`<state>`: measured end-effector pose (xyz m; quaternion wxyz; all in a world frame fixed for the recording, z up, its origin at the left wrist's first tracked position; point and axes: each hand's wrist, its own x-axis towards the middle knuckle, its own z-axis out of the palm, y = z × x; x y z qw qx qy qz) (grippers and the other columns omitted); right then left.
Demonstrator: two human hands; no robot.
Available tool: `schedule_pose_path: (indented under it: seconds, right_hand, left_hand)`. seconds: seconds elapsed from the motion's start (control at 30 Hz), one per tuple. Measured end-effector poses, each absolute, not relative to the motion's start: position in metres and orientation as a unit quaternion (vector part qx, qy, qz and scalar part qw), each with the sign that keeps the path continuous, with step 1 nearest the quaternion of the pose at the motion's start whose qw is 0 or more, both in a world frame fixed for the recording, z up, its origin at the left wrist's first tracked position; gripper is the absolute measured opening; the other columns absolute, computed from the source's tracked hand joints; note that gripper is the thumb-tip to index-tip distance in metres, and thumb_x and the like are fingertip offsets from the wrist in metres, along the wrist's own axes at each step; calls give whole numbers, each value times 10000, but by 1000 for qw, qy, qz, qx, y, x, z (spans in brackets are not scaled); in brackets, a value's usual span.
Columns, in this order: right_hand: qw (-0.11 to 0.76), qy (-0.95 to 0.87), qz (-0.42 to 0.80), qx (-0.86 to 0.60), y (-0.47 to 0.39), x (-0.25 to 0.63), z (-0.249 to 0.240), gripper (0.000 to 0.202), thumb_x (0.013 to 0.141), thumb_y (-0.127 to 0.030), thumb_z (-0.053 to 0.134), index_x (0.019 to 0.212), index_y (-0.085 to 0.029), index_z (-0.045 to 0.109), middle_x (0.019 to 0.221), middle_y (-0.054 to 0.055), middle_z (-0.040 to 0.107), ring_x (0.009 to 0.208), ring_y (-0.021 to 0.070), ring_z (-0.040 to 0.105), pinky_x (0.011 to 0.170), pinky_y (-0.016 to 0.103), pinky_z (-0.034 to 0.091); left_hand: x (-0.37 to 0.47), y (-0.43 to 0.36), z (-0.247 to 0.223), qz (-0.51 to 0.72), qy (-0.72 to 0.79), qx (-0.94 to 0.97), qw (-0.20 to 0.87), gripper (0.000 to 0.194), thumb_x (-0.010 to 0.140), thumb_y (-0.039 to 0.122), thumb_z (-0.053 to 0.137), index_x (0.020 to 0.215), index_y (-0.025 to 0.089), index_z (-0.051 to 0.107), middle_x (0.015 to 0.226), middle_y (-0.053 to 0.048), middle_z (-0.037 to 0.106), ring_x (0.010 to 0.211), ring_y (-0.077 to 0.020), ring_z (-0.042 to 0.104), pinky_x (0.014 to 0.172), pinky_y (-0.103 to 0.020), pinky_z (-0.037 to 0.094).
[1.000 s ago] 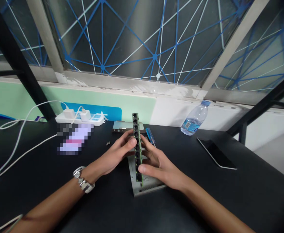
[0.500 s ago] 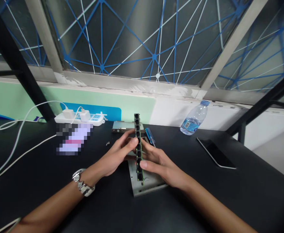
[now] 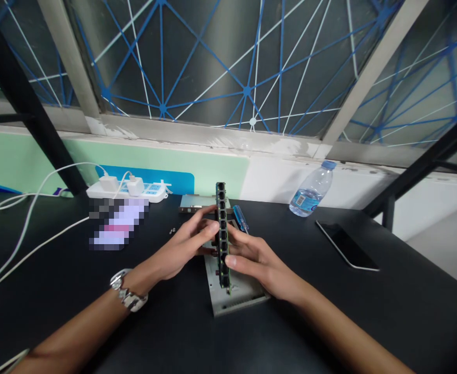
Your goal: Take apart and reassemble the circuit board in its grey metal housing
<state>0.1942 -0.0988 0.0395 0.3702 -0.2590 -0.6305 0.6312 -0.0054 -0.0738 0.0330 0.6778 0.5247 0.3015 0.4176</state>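
Note:
A long green circuit board [image 3: 222, 208] with a row of black network ports stands on edge over a grey metal case half [image 3: 236, 302] on the black table. My left hand [image 3: 181, 249], with a metal watch on the wrist, grips the board from the left. My right hand [image 3: 257, 262] grips it from the right, thumb on its near end. A second grey case part [image 3: 195, 203] lies just behind the board. A blue-handled screwdriver [image 3: 240, 218] lies behind my right hand. Two small screws [image 3: 172, 230] rest left of my left hand.
A white power strip [image 3: 127, 190] with chargers and white cables [image 3: 33, 208] sits at the back left. A blurred-out item [image 3: 117, 224] lies near it. A water bottle [image 3: 312, 189] stands at the back right, a dark phone [image 3: 347, 245] right of my hands.
The board has lifted slightly off the case half and shifted a little away from me, both hands keeping their grip on it.

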Motion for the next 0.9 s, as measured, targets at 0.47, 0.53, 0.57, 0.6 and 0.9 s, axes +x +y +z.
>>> schedule_pose_path:
  seconds: [0.47,0.53,0.57,0.6,0.9]
  right_hand:
    - [384,-623,618,-288,-100,197,40,701,820,-241,756,1443,-359,458,1404,28,580,1153,224,637,1042,488,481]
    - [384,-622,613,-298,-97,200,42,623,835,-246,742,1407,-347,515,1282,20,668,1016,190,686,970,437,535]
    - [379,-621,612,-309,-96,202,44,591,843,-253,733,1392,-340,535,1236,18,693,970,181,693,914,407,560]
    - [372,-619,612,-322,-95,204,45,565,847,-262,727,1380,-331,551,1197,18,710,942,178,694,847,374,579]
    - [377,-584,599,-397,-81,216,41,449,854,-355,705,1287,-255,640,966,25,761,794,163,686,645,290,545]
  left_hand:
    - [-7,-74,44,410,351,536,649,697,861,463,672,1471,278,392,1232,-144,603,1155,-326,576,908,-465,514]
    - [-14,-70,47,395,355,543,650,717,865,450,670,1491,279,367,1248,-148,602,1179,-332,567,919,-477,514]
    - [-18,-68,49,385,355,548,652,711,871,440,664,1495,284,363,1258,-147,602,1196,-335,558,923,-483,514]
    - [-23,-66,51,371,354,554,655,690,876,426,661,1490,296,375,1268,-143,603,1206,-337,554,924,-488,514]
    - [-59,-56,66,305,343,582,671,659,890,303,661,1485,355,384,1390,-129,532,1236,-334,547,880,-425,577]
